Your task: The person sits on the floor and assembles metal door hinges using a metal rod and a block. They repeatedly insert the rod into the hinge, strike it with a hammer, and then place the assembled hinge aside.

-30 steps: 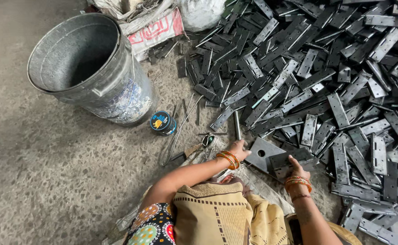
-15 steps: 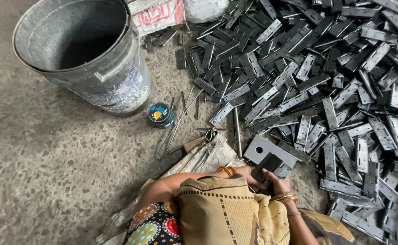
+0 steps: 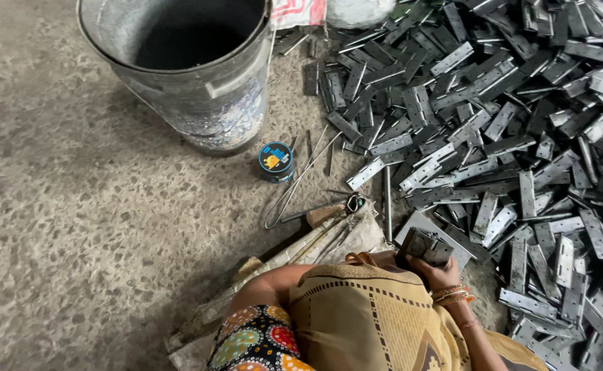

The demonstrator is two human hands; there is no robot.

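Observation:
My right hand (image 3: pixel 441 275), with bangles at the wrist, grips a dark folded metal hinge (image 3: pixel 424 246) close to my body. The hinge sits over a flat grey metal plate (image 3: pixel 446 237) lying on the floor. My left hand (image 3: pixel 377 260) is mostly hidden behind my yellow cloth; only its wrist with an orange bangle and a bit of the hand show, right beside the hinge. Whether it holds the hinge is hidden. A large heap of grey metal hinges (image 3: pixel 508 124) spreads to the right and ahead.
A big metal bucket (image 3: pixel 205 103) stands at the upper left on the speckled floor. Near it lie a small round blue-lidded tin (image 3: pixel 275 159), a bent wire (image 3: pixel 294 192), a wooden-handled tool (image 3: pixel 322 214) and a thin rod (image 3: pixel 387 206). A worn sack (image 3: pixel 329 240) lies under me.
Both hands have drawn in toward my body with the hinge, and the left one has slipped behind my cloth. The view has shifted, so the bucket sits higher in frame.

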